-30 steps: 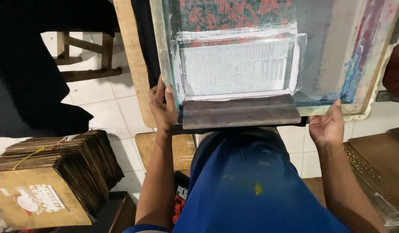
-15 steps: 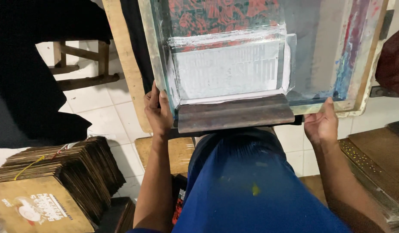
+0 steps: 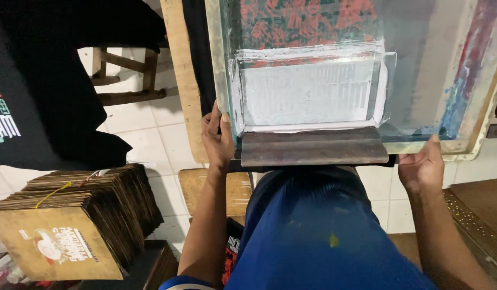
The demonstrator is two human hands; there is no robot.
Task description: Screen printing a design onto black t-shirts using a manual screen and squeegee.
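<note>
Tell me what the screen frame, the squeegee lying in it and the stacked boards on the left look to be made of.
Screen frame: probably wood, pale, worn, ink-stained; fine translucent mesh.
Squeegee: looks like dark wood, matte and grimy; blade hidden.
Stacked boards: brown board, maybe hardboard or cardboard, thin layered edges, printed face.
Left hand and right hand hold the frame's near edge.

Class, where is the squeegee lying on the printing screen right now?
In the head view, the squeegee lies along the screen frame's near edge, between the left hand and right hand.
</note>
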